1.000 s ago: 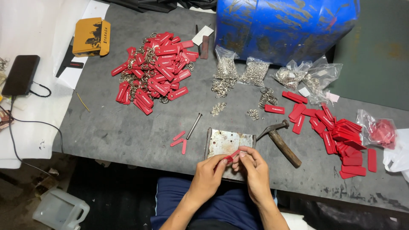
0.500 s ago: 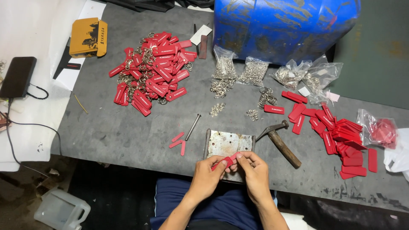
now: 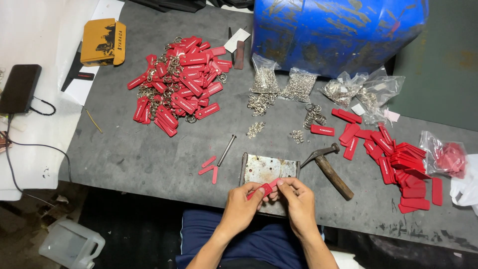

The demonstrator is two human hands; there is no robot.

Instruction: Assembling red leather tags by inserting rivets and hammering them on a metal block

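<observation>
My left hand (image 3: 242, 205) and my right hand (image 3: 297, 200) meet at the near table edge, both pinching one small red tag (image 3: 265, 189) between their fingertips. They hover over a scuffed metal plate (image 3: 269, 169). A hammer (image 3: 329, 167) with a wooden handle lies just right of the plate. A thin metal punch (image 3: 226, 150) and three loose red strips (image 3: 209, 168) lie to its left.
A heap of red tags with key rings (image 3: 180, 84) sits at back left, stacked plain red tags (image 3: 398, 162) at right. Bags of metal rings (image 3: 282, 84) lie before a blue drum (image 3: 338, 32). A yellow box (image 3: 103, 42) and phone (image 3: 20, 88) are far left.
Both hands stay at the plate; the fingers have shifted slightly on the red tag. Nothing else on the table has moved.
</observation>
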